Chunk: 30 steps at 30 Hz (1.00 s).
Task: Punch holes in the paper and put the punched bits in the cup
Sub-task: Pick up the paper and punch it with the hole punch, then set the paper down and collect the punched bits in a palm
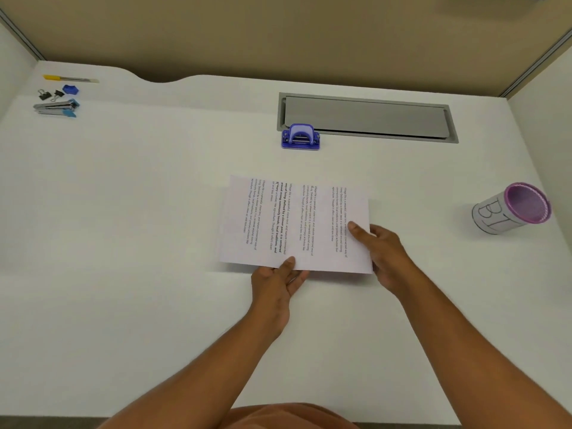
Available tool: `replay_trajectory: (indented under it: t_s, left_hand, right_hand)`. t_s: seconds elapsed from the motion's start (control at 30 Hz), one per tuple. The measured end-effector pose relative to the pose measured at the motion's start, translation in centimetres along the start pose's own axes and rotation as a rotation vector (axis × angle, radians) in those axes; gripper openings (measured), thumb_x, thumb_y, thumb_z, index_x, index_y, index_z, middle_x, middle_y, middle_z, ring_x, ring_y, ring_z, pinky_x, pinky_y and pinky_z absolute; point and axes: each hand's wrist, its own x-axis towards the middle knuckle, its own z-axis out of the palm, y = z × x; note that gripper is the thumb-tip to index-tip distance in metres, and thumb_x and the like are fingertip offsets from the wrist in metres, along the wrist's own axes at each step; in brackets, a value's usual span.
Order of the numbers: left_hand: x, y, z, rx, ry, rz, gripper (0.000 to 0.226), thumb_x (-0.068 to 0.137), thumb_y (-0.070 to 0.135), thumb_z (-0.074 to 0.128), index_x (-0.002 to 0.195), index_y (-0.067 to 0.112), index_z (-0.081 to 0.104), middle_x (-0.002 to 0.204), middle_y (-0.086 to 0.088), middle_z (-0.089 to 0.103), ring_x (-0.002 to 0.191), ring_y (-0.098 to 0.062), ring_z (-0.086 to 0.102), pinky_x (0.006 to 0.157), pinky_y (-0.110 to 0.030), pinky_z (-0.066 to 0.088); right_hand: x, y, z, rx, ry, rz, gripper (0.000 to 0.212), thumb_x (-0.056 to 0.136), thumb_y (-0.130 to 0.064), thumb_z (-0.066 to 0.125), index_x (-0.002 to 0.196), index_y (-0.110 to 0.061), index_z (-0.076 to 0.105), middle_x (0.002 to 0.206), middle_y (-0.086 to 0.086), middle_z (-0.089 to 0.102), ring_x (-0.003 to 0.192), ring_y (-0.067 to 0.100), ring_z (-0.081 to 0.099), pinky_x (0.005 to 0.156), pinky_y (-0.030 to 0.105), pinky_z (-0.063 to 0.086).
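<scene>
White desk surface filled most of the view, and a printed paper lay flat near its middle with its lines of text running sideways to the person. The left hand pinched the paper's near edge, thumb on top and the fingers tucked beneath the sheet. The right hand held the near right corner in the same way, its thumb lying across the printed face while the other fingers curled under the edge. Beyond the paper, well apart from it, a blue hole punch stood just in front of a grey cable hatch set into the desk. Far to the right, a cup with a purple rim and a white wrap marked "BT" leaned in the wide-angle view, its mouth facing the camera; what was inside could not be told. At the far left corner lay a yellow utility knife, two black binder clips, a small blue object and a stapler.
</scene>
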Motion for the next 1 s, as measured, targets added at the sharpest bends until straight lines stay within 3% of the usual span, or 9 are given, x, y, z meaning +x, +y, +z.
replay_trajectory:
  t_s: [0.1,0.33,0.47,0.53,0.63,0.77,0.9,1.0]
  left_hand:
    - [-1.1,-0.6,-1.2,0.018,-0.021,0.006,0.048,0.098,-0.004,0.069,0.142,0.014,0.062,0.123,-0.007,0.079,0.102,-0.026,0.078,0.083,-0.036,0.067]
    - [-2.4,0.1,-4.1,0.079,-0.110,0.050,0.052,0.096,-0.003,0.071,0.144,0.014,0.060,0.133,-0.007,0.075,0.120,-0.030,0.073,0.089,-0.039,0.065]
    - [-1.4,3.2,-6.4,0.022,-0.022,0.038,0.043,0.097,0.005,0.069,0.140,0.002,0.063,0.127,-0.015,0.076,0.098,-0.025,0.079,0.077,-0.036,0.067]
    - [-0.7,5.8,-7.5,0.008,-0.034,0.021,0.035,0.102,0.016,0.063,0.134,0.004,0.069,0.126,-0.015,0.077,0.097,-0.024,0.079,0.075,-0.037,0.068]
    - [0.4,9.7,-8.2,0.196,-0.114,0.075,0.027,0.105,0.019,0.056,0.112,0.015,0.082,0.119,-0.016,0.079,0.099,-0.026,0.080,0.079,-0.039,0.067]
    - [2.0,13.3,-7.8,0.556,-0.181,0.195,0.026,0.097,0.009,0.072,0.122,0.001,0.074,0.121,-0.020,0.078,0.112,-0.038,0.075,0.085,-0.040,0.066]
    - [2.2,15.8,-6.1,0.824,-0.202,0.362,0.020,0.088,0.003,0.082,0.108,0.000,0.078,0.107,-0.017,0.081,0.097,-0.030,0.080,0.086,-0.042,0.066]
    - [2.1,16.6,-5.0,0.947,-0.186,0.503,0.016,0.084,0.004,0.086,0.099,0.003,0.080,0.099,-0.017,0.081,0.085,-0.023,0.076,0.078,-0.034,0.066]
  right_hand:
    - [-1.2,1.0,0.4,0.043,-0.085,-0.021,0.030,0.093,-0.022,0.078,0.121,-0.011,0.072,0.112,0.006,0.080,0.098,0.024,0.079,0.082,0.038,0.063]
    - [-1.9,2.4,0.5,-0.006,-0.096,-0.106,0.028,0.094,-0.013,0.076,0.122,-0.015,0.074,0.114,0.003,0.080,0.104,0.028,0.077,0.096,0.048,0.060]
    - [-2.2,2.4,0.0,-0.005,-0.089,-0.139,0.029,0.095,-0.012,0.075,0.123,-0.015,0.073,0.115,0.002,0.080,0.103,0.026,0.078,0.098,0.049,0.059]
    - [-2.5,2.2,-0.5,-0.003,-0.113,-0.160,0.028,0.094,-0.012,0.075,0.122,-0.017,0.073,0.116,0.002,0.080,0.104,0.026,0.077,0.099,0.049,0.058]
    - [-2.8,2.0,-1.1,-0.026,-0.129,-0.187,0.027,0.094,-0.015,0.076,0.121,-0.020,0.074,0.116,0.002,0.079,0.105,0.026,0.077,0.100,0.051,0.058]
    - [-3.0,1.3,-1.5,-0.076,-0.114,-0.250,0.027,0.091,-0.024,0.080,0.118,-0.025,0.075,0.117,-0.001,0.079,0.107,0.026,0.076,0.103,0.054,0.056]
    - [-3.4,0.0,-1.8,-0.085,-0.093,-0.329,0.030,0.090,-0.026,0.081,0.118,-0.023,0.075,0.117,-0.003,0.079,0.107,0.023,0.076,0.101,0.052,0.057]
    - [-3.7,-1.1,-2.0,-0.051,-0.060,-0.372,0.026,0.090,-0.022,0.081,0.115,-0.021,0.076,0.116,-0.003,0.079,0.107,0.021,0.076,0.101,0.048,0.058]
